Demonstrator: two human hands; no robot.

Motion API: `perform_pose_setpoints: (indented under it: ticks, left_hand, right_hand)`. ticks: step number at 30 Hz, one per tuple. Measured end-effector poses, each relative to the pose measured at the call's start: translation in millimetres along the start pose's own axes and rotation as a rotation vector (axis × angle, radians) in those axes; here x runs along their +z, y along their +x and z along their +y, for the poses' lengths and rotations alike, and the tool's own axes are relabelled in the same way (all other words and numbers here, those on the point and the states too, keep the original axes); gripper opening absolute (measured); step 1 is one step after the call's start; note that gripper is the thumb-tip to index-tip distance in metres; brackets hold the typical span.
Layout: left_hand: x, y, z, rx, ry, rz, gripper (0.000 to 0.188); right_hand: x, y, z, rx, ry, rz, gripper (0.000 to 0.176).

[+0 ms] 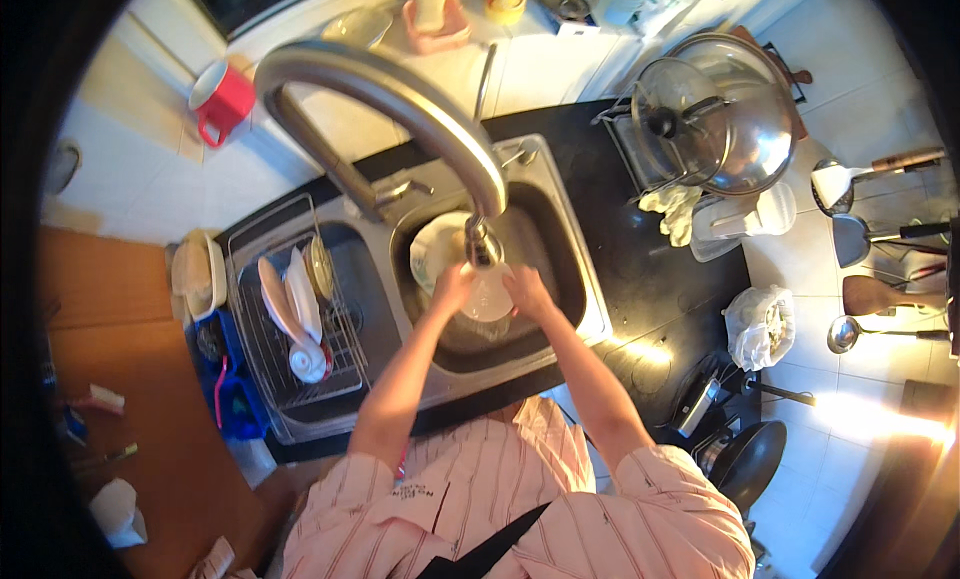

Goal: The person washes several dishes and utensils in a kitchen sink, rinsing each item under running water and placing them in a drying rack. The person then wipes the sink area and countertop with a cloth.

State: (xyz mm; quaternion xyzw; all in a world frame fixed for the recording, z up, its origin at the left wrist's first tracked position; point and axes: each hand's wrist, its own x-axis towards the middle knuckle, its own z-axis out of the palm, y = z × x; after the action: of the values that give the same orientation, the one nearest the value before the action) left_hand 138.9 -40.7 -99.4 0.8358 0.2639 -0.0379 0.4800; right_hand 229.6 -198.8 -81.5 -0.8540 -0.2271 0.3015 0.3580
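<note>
Both of my hands grip a small white bowl point(486, 294) by its opposite sides, under the spout of a curved metal faucet point(397, 76). My left hand point(454, 288) is on its left side, my right hand point(528, 291) on its right. Below them is the right basin of a steel sink point(555, 241). A larger pale dish point(431, 249) lies in that basin, partly hidden behind the faucet head and my left hand. Over the left basin a wire rack point(341, 369) holds several plates point(300, 294) and a small white and red dish point(309, 361).
The faucet arches high over the basin. Glass lids point(757, 121) stand on a rack at the back right, near a plastic container point(712, 238). Blue trays point(244, 406) sit left of the sink. Utensils hang on the right wall, above a black wok point(754, 459). A red mug point(225, 103) is at upper left.
</note>
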Motion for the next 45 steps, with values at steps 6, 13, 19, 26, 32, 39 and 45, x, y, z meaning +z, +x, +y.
perform_pose_setpoints:
  ticks: [6, 13, 19, 26, 32, 39, 45]
  left_hand:
    - [35, -47, 37, -0.137, -0.455, 0.356, 0.053]
    - [-25, 3, 29, -0.208, 0.01, -0.292, 0.035]
    - [10, -20, 7, -0.36, -1.08, -0.395, 0.043]
    - [8, -25, 25, -0.018, -0.411, 0.066, 0.055]
    - [-16, -48, 40, 0.501, 0.242, 0.062, 0.062]
    - [-11, -63, 28, 0.575, 0.159, 0.172, 0.067]
    - [15, -29, -1, -0.626, -1.158, 0.135, 0.046]
  right_hand:
    - [63, -27, 17, 0.372, 1.212, 0.142, 0.029]
    - [14, 21, 4, -0.137, -0.048, -0.067, 0.021]
    - [-25, -5, -40, -0.001, -0.235, 0.166, 0.026]
    - [7, -35, -2, 0.352, 1.344, -0.01, 0.04]
    - [12, 5, 46, 0.579, 1.679, -0.223, 0.041]
    - [10, 8, -19, 0.614, 1.001, 0.263, 0.04]
    - [23, 15, -36, 0.443, 0.902, 0.452, 0.042]
